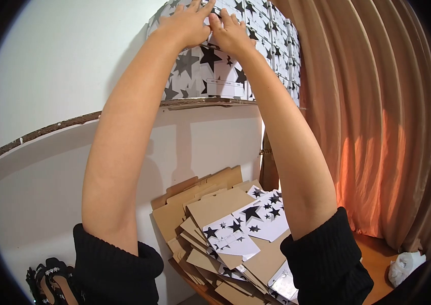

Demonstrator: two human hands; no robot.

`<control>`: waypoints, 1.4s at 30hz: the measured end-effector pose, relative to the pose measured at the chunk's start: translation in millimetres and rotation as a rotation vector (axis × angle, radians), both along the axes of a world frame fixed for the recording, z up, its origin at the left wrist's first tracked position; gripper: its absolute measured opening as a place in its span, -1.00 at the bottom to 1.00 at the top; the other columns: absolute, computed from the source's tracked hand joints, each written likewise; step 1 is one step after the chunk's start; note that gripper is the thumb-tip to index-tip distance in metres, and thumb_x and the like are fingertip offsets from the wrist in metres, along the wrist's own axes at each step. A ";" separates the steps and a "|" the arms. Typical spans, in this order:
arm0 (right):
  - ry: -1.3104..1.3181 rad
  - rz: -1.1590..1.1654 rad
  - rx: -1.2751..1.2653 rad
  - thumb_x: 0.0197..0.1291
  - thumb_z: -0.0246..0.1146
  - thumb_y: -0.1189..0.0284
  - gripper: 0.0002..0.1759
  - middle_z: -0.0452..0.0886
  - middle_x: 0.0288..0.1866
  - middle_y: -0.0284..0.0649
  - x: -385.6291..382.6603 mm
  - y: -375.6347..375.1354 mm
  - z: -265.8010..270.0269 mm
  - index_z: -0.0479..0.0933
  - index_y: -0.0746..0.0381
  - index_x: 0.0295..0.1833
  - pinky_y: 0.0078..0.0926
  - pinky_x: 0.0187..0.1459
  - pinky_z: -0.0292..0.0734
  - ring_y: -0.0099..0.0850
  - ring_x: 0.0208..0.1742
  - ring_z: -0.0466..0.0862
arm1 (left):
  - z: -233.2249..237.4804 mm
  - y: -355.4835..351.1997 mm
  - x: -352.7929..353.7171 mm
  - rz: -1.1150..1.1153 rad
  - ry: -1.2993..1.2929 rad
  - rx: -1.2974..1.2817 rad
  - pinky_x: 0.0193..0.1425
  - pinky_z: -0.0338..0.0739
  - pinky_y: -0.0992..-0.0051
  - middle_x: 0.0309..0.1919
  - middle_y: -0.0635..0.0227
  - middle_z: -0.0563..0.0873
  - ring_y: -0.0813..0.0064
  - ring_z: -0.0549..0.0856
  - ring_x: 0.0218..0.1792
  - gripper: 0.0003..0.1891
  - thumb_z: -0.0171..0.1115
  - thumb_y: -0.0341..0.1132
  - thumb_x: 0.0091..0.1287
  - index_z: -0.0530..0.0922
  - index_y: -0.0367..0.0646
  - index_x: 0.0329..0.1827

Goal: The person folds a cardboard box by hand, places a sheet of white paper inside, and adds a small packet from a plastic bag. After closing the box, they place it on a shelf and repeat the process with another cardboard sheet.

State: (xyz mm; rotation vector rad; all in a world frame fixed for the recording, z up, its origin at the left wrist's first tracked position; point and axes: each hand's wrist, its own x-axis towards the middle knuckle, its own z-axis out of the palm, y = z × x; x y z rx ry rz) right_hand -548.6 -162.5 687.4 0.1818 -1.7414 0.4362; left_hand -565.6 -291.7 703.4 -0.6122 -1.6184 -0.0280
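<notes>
Both my arms reach up to a stack of white cardboard boxes (pixel 269 35) printed with black stars. My left hand (pixel 187 24) lies against the front of an upper box, its fingers stretched out and partly cut off by the top of the view. Beside it my right hand (pixel 231 34) presses on the same front, fingers apart and thumb toward the left hand. Under both hands sits a lower star-printed box (pixel 208 71) with a label panel, resting on the shelf.
The shelf edge (pixel 63 123) runs along the white wall. Below is a pile of flat, unfolded star-printed cartons (pixel 225 203). Brown curtains (pixel 378 127) hang at right. A white plastic bag (pixel 406 267) lies lower right, black shoes (pixel 52 279) lower left.
</notes>
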 end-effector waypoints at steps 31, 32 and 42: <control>-1.404 -0.093 -0.368 -0.08 0.28 -0.03 -0.02 -0.21 0.48 0.05 339.3 148.6 -631.6 0.00 0.01 0.43 0.36 0.25 -0.21 0.04 0.47 -0.24 | -580.6 112.1 65.0 -0.214 -0.968 -0.231 0.27 -0.16 -0.29 0.34 0.07 0.19 -0.09 0.08 0.35 -0.31 0.19 0.00 0.12 0.28 -0.18 0.27; -1.388 -0.158 -0.349 -0.08 0.28 -0.01 -0.02 -0.21 0.48 0.05 338.5 145.4 -633.4 0.00 0.02 0.43 0.36 0.25 -0.22 0.04 0.47 -0.24 | -583.9 111.1 61.6 -0.192 -1.043 -0.191 0.27 -0.10 -0.26 0.34 0.06 0.19 -0.10 0.10 0.34 -0.32 0.16 0.01 0.15 0.28 -0.18 0.27; -1.406 -0.135 -0.290 -0.09 0.25 -0.06 0.01 -0.24 0.46 0.12 340.3 148.9 -629.6 -0.02 0.06 0.43 0.42 0.22 -0.27 0.05 0.47 -0.19 | -503.3 112.8 47.0 -0.395 -0.677 0.003 -0.55 0.48 0.17 -0.61 0.12 0.62 0.09 0.62 -0.62 -0.83 0.02 -0.28 0.28 0.42 -0.16 -0.42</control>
